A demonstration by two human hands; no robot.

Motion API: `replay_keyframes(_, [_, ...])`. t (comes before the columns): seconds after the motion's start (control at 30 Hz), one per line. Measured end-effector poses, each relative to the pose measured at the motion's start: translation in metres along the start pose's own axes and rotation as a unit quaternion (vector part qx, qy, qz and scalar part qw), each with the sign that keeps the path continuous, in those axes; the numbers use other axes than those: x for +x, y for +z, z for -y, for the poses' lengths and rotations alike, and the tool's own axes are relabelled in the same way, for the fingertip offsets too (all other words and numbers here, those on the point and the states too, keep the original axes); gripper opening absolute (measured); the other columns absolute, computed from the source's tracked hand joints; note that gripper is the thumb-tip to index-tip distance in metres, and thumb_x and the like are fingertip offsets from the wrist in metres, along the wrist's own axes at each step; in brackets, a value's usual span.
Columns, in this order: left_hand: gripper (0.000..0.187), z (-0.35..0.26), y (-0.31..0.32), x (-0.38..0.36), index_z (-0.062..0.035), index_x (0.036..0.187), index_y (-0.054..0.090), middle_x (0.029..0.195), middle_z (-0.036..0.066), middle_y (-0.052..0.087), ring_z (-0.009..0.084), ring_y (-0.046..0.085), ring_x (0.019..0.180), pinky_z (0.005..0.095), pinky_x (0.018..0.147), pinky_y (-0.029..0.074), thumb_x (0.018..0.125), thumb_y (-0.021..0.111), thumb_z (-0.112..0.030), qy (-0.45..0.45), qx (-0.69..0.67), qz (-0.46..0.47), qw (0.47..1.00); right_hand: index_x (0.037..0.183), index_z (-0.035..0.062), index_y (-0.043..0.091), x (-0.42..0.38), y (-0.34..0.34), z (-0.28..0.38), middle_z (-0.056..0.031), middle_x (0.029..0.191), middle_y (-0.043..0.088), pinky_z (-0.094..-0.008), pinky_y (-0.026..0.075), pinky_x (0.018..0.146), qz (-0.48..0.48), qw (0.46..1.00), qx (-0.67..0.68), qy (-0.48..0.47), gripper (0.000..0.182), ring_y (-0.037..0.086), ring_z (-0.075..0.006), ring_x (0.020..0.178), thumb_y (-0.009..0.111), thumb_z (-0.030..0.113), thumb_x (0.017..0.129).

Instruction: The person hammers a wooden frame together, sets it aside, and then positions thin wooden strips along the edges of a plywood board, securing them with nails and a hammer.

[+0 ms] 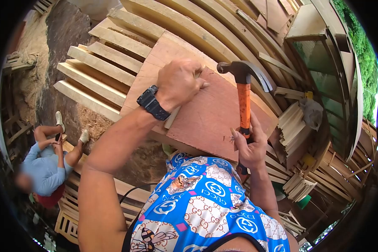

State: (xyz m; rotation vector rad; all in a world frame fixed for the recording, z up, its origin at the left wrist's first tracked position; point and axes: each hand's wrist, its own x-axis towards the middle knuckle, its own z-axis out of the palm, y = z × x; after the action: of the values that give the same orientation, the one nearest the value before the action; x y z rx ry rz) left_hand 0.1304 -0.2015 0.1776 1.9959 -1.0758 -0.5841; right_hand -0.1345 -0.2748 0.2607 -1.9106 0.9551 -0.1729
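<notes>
My left hand (180, 82), below a black wristwatch, is closed with its fingertips at the upper edge of a reddish plywood piece (206, 113). What it pinches, if anything, is hidden. The plywood lies on a paler board (157, 52). Over the plywood's right side, my right hand (253, 147) grips a hammer (244, 101) by its orange and black handle. The steel head points up, its claw to the right. Small thin pieces that look like nails (232, 138) show beside the right thumb; whether they are held or lie on the plywood, I cannot tell.
Long pale timber strips (101, 75) extend behind and left of the boards. A seated person (48, 161) in light blue is at the far left. On the right stand a cabinet-like frame (323, 71), stacked slats (296, 126) and a plastic bag (311, 113).
</notes>
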Motion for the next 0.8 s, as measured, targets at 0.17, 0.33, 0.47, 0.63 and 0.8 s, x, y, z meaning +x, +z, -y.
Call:
replay_keyframes(0.17, [0.049, 0.001, 0.001, 0.005, -0.0097, 0.117, 0.074, 0.069, 0.011, 0.066, 0.0308, 0.067, 0.064, 0.0415, 0.06, 0.052, 0.076, 0.09, -0.031, 0.036, 0.043, 0.017, 0.998, 0.157, -0.0018, 0.041, 0.002, 0.0, 0.004, -0.006, 0.068, 0.066, -0.0284, 0.054, 0.06, 0.002, 1.0, 0.0, -0.031, 0.072, 0.066, -0.0115, 0.062, 0.071, -0.004, 0.092])
replay_keyframes(0.33, [0.049, 0.011, -0.002, 0.015, -0.0131, 0.12, 0.074, 0.065, 0.009, 0.062, 0.0263, 0.063, 0.06, 0.0394, 0.058, 0.051, 0.078, 0.089, -0.032, 0.067, 0.057, 0.081, 0.993, 0.158, 0.0007, 0.041, 0.005, -0.005, -0.002, -0.0114, 0.074, 0.071, -0.0325, 0.057, 0.064, 0.02, 0.995, -0.026, -0.092, 0.074, 0.072, -0.0166, 0.066, 0.071, -0.007, 0.091])
replay_keyframes(0.47, [0.047, 0.016, -0.005, 0.018, -0.0121, 0.12, 0.074, 0.068, 0.011, 0.064, 0.0234, 0.062, 0.062, 0.0372, 0.06, 0.049, 0.079, 0.089, -0.031, 0.074, 0.058, 0.093, 0.991, 0.156, 0.0033, 0.046, 0.005, -0.012, 0.011, -0.0112, 0.078, 0.069, -0.0305, 0.055, 0.061, -0.013, 0.973, -0.082, -0.215, 0.071, 0.067, -0.0169, 0.063, 0.071, -0.007, 0.09])
replay_keyframes(0.63, [0.043, 0.016, -0.007, 0.023, -0.0167, 0.12, 0.073, 0.078, 0.017, 0.072, 0.0375, 0.071, 0.077, 0.0453, 0.069, 0.057, 0.084, 0.083, -0.038, 0.041, 0.073, 0.141, 0.986, 0.145, 0.0005, 0.056, -0.013, -0.015, -0.01, -0.0217, 0.095, 0.073, -0.0373, 0.058, 0.065, -0.082, 0.933, -0.112, -0.332, 0.063, 0.076, -0.0312, 0.075, 0.075, -0.006, 0.085])
replay_keyframes(0.8, [0.046, 0.018, -0.008, 0.027, -0.0112, 0.122, 0.074, 0.068, 0.01, 0.062, 0.021, 0.058, 0.061, 0.0375, 0.06, 0.048, 0.081, 0.087, -0.03, 0.066, 0.036, 0.146, 0.986, 0.153, 0.0113, 0.053, 0.019, 0.022, -0.026, -0.0142, 0.073, 0.059, -0.0386, 0.049, 0.058, -0.008, 0.981, -0.091, -0.173, 0.067, 0.058, -0.0283, 0.057, 0.073, -0.002, 0.09])
